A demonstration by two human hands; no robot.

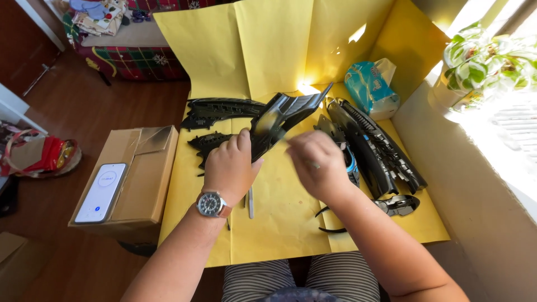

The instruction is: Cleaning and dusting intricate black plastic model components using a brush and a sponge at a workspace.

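My left hand (pixel 230 166), with a wristwatch (pixel 211 203) on its wrist, grips a long glossy black plastic panel (pixel 285 113) and holds it tilted above the yellow paper (pixel 279 212). My right hand (pixel 314 163) is blurred, its fingers closed beside the panel's lower edge; a thin tool seems to be pinched in it, but I cannot make it out. Other black plastic parts lie around: curved trim pieces (pixel 215 109) at the back left, a stack of long ribbed panels (pixel 380 151) at the right, a small black bracket (pixel 398 204) at the near right.
A cardboard box (pixel 140 184) stands at the left with a smartphone (pixel 102 192) on it. A blue tissue pack (pixel 370 85) lies at the back right. A potted plant (pixel 475 67) sits on the sill. A slim metal tool (pixel 250 202) lies on the paper.
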